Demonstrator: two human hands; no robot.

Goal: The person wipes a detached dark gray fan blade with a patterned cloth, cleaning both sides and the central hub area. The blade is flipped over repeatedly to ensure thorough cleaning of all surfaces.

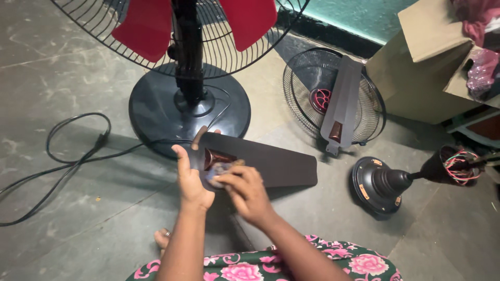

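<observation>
Fan blade (271,165) between both hands (219,182)

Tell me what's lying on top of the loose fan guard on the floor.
A dark fan blade lies across the wire guard. The guard's red centre hub shows beside it; the mesh directly under the blade is covered.

Dark brown ceiling fan blade (271,164) is lying roughly level above the grey floor, its broad squared end pointing right and its narrow mounting end, bearing a reddish-brown bracket (217,157), sitting in the hands. Left hand (190,179) is gripping that narrow end from the left edge. Right hand (245,190) is pressing a small cloth-like wad (221,169) against the blade beside the bracket.
</observation>
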